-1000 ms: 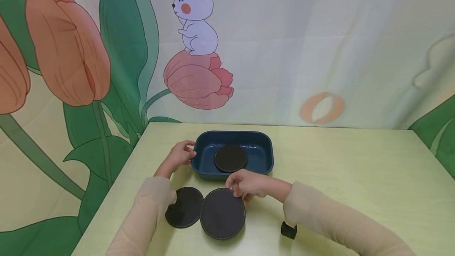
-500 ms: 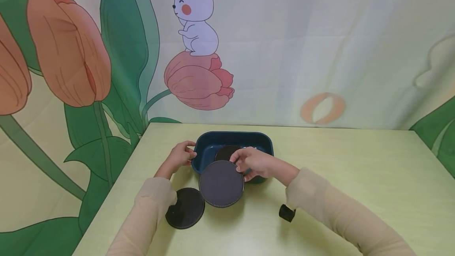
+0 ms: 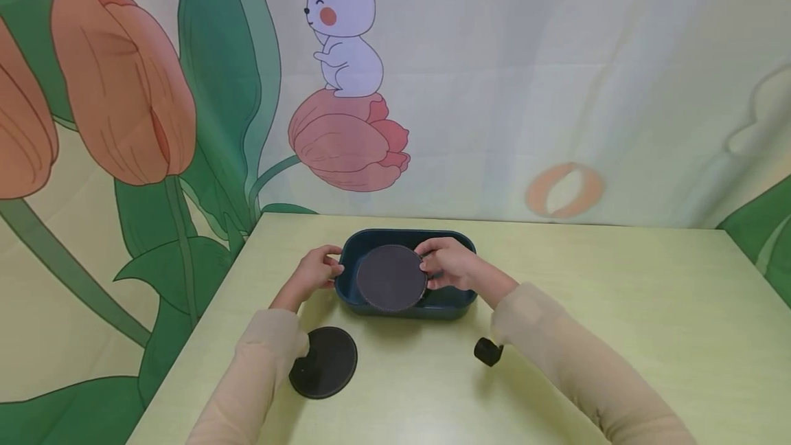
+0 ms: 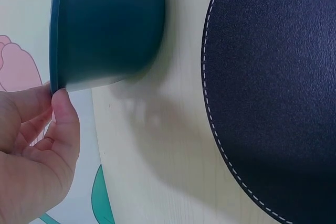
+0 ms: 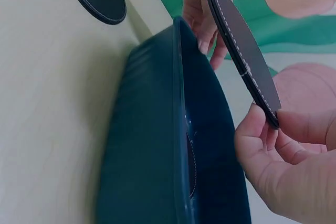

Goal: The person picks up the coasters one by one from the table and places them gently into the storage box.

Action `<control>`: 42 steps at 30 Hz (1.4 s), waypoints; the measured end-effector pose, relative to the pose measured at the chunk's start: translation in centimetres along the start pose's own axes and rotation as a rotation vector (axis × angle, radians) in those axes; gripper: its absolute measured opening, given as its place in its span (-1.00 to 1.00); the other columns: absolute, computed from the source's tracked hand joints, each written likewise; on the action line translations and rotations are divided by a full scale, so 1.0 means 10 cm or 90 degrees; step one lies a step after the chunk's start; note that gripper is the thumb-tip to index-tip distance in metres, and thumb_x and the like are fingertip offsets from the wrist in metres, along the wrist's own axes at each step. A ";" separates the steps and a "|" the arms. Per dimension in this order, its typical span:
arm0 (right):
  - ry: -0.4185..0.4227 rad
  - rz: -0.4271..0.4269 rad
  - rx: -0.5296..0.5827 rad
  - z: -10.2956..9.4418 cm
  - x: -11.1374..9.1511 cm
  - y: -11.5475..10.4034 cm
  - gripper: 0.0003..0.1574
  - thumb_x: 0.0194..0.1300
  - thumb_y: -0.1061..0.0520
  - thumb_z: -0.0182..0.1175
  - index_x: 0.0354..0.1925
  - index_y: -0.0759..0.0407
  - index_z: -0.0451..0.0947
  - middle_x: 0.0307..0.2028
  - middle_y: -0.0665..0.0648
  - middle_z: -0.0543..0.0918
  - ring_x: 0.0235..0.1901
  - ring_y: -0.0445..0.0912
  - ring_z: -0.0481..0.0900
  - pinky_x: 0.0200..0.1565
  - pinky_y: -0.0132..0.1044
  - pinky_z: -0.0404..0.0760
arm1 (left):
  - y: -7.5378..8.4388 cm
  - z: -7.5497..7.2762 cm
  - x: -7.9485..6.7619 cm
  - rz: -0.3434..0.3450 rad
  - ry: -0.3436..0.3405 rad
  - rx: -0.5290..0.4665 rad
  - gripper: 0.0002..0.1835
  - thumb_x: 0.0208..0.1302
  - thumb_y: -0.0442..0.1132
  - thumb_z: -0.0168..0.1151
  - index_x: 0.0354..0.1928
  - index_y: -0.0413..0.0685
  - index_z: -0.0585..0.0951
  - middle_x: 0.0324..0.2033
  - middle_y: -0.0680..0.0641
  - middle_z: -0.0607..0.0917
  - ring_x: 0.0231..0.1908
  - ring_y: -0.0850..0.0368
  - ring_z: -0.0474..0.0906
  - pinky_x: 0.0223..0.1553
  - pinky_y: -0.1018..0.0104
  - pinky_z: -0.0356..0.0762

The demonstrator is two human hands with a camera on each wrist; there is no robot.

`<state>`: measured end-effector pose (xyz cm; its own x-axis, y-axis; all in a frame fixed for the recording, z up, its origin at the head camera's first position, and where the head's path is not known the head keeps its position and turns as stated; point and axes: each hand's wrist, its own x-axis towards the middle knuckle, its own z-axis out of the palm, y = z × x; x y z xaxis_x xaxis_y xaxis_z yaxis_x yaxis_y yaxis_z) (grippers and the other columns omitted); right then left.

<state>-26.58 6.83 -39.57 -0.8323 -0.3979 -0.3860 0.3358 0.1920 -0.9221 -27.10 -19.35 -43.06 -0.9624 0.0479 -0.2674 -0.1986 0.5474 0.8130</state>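
My left hand [image 3: 312, 272] pinches the left rim of a dark blue rectangular dish [image 3: 450, 306] between thumb and fingers. Over the dish, my right hand [image 3: 454, 265] holds a round dark leather coaster [image 3: 391, 279] by its right edge. In the right wrist view that coaster, with pale stitching, stands tilted above the rim, pinched by thumb and fingers. A second coaster [image 5: 192, 169] lies inside the dish, mostly hidden by its wall. Flat on the table by the left cuff is a third coaster [image 3: 327, 366], filling much of the left wrist view's right side.
The pale yellow table [image 3: 587, 294] extends well to the right of the dish. Behind its back edge hangs a curtain [image 3: 482, 88] printed with tulips and a rabbit. A small black block [image 3: 488, 351] shows just beside the right cuff.
My right hand has lifted the coaster from beside the one on the table and carried it forward over the dish. My left hand stays on the rim.
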 end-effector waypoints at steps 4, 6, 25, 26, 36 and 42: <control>0.033 0.012 0.029 -0.02 0.10 0.03 -0.60 0.17 0.41 -0.04 0.01 0.31 0.30 -0.48 0.06 0.41 -0.57 -0.14 0.39 -0.53 -0.35 0.49 | 0.00 0.00 0.01 0.000 -0.001 0.003 -0.55 0.25 -0.39 0.02 0.19 -0.18 0.30 -0.24 -0.17 0.47 -0.31 0.10 0.46 -0.33 0.30 0.55; 0.054 0.016 0.045 -0.04 0.16 0.07 -0.61 0.16 0.41 -0.03 0.00 0.31 0.31 -0.49 0.06 0.42 -0.58 -0.14 0.40 -0.54 -0.35 0.49 | 0.00 0.00 0.01 -0.003 0.000 0.005 -0.55 0.25 -0.39 0.02 0.19 -0.17 0.30 -0.24 -0.17 0.47 -0.30 0.09 0.46 -0.31 0.28 0.56; 0.162 0.086 0.089 -0.10 0.54 0.40 -0.66 0.17 0.42 -0.06 -0.05 0.30 0.30 -0.56 0.07 0.39 -0.65 -0.15 0.39 -0.59 -0.37 0.48 | -0.01 0.01 0.01 -0.005 0.010 0.001 -0.55 0.23 -0.39 0.04 0.18 -0.18 0.31 -0.25 -0.17 0.48 -0.35 0.11 0.45 -0.37 0.33 0.55; 0.166 0.091 0.088 -0.10 0.56 0.42 -0.66 0.17 0.43 -0.07 -0.05 0.30 0.29 -0.56 0.07 0.39 -0.65 -0.15 0.39 -0.59 -0.37 0.47 | -0.01 0.01 0.01 -0.005 0.010 0.000 -0.55 0.23 -0.39 0.04 0.18 -0.18 0.31 -0.25 -0.17 0.48 -0.35 0.11 0.44 -0.38 0.33 0.55; 0.204 0.096 0.069 -0.09 0.64 0.49 -0.65 0.17 0.42 -0.03 -0.03 0.33 0.31 -0.53 0.08 0.37 -0.65 -0.16 0.38 -0.60 -0.38 0.49 | -0.02 0.01 0.02 0.001 0.010 -0.006 -0.56 0.23 -0.39 0.04 0.18 -0.17 0.32 -0.25 -0.17 0.47 -0.35 0.11 0.44 -0.38 0.34 0.55; 0.233 0.092 0.024 -0.06 0.63 0.51 -0.67 0.14 0.42 -0.02 -0.07 0.34 0.35 -0.58 0.06 0.35 -0.69 -0.17 0.35 -0.64 -0.41 0.47 | -0.02 0.01 0.02 -0.006 0.009 -0.006 -0.56 0.24 -0.39 0.03 0.18 -0.16 0.32 -0.24 -0.17 0.47 -0.35 0.11 0.44 -0.37 0.34 0.55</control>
<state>-30.35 5.81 -46.67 -0.8752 -0.0223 -0.4833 0.4712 0.1875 -0.8619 -27.27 -19.41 -43.32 -0.9631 0.0308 -0.2674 -0.2091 0.5398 0.8154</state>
